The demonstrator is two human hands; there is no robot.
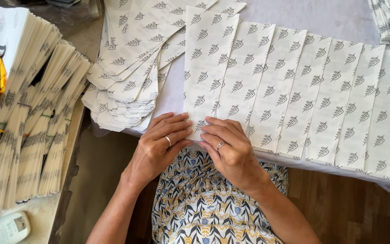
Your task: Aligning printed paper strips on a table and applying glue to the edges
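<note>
At the table edge, left hand [161, 144] and right hand [229, 147] press flat, open, on the leftmost patterned sheet [206, 68].

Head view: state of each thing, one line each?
Left hand: fingers flat on the near end of the leftmost sheet, gripping nothing.
Right hand: fingers pressed on the same end, gripping nothing.
Leftmost sheet: flat, overlapping the next.
Row of printed sheets: flat, overlapped edge over edge on the table.
Loose pile of sheets: fanned, untidy.
Bundles at left: stacked on edge, some banded.
</note>
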